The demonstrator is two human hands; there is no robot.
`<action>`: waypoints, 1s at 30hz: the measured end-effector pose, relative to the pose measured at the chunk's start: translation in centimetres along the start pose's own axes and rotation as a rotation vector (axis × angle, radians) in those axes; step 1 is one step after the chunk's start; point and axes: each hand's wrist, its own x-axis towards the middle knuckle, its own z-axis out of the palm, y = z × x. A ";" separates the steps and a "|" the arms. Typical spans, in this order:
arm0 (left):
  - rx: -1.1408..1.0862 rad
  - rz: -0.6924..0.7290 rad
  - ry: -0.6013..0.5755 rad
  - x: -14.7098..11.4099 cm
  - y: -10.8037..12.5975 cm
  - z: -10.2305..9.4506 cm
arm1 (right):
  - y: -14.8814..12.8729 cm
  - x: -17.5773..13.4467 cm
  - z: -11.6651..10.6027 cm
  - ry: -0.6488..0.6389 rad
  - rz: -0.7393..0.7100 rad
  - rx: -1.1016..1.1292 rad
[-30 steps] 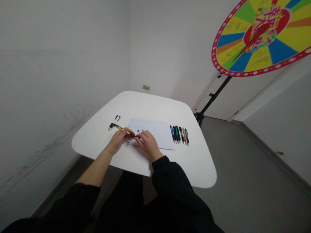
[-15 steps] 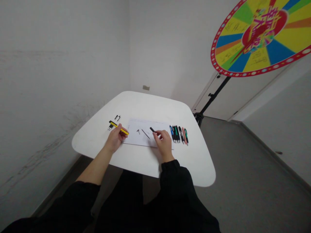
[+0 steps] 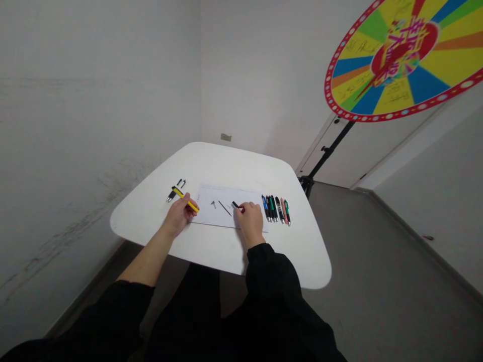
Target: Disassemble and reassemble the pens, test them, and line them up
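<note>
My left hand (image 3: 178,215) is closed around a yellow pen (image 3: 193,206) with a black end, held slanting over the left edge of a white sheet of paper (image 3: 211,217). Over the sheet's right half, the fingers of my right hand (image 3: 251,222) pinch a short black pen part (image 3: 236,205). Its near end is covered by my fingertips. On the paper between the hands lie a thin dark pen refill (image 3: 225,208) and small parts (image 3: 213,204), too small to tell exactly.
Several pens (image 3: 274,208) lie in a row at the paper's right. Small black pen pieces (image 3: 181,183) and silver-tipped ones (image 3: 171,196) lie beyond my left hand on the white table (image 3: 234,163). A colourful prize wheel (image 3: 396,55) stands behind, at the right.
My right hand has lowered slightly toward the paper, and the black pen part has tilted with it. My left hand still holds the yellow pen in nearly the same place.
</note>
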 end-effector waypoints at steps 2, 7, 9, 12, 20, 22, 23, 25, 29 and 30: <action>0.001 -0.006 -0.003 0.0 0.0 0.0 | -0.1 0.0 0.0 -0.010 0.010 -0.012; -0.001 -0.015 0.001 0.1 0.0 -0.1 | 0.0 -0.1 -0.2 -0.087 0.055 -0.038; -0.006 -0.016 0.001 0.1 0.0 0.0 | 0.1 -0.2 -0.1 -0.086 0.058 -0.033; -0.003 -0.017 0.004 0.0 0.1 0.0 | 0.3 -0.2 0.2 -0.066 0.055 -0.015; 0.008 -0.013 0.006 -0.1 0.2 0.1 | 0.6 -0.4 0.4 -0.026 0.058 0.027; 0.015 -0.009 0.005 -0.1 0.2 0.1 | 0.5 -0.3 0.2 -0.006 0.047 0.037; 0.017 -0.008 0.003 -0.1 0.2 0.1 | 0.5 -0.3 0.1 0.010 0.037 0.048; 0.016 -0.008 -0.001 0.0 0.1 0.0 | 0.1 -0.3 -0.2 0.036 0.000 0.083; 0.018 -0.026 -0.016 0.0 -0.1 -0.1 | -1.4 -0.5 -0.8 0.026 -0.186 0.175; 0.023 -0.033 -0.023 -0.1 -0.2 -0.2 | -1.8 -0.6 -0.9 0.009 -0.238 0.189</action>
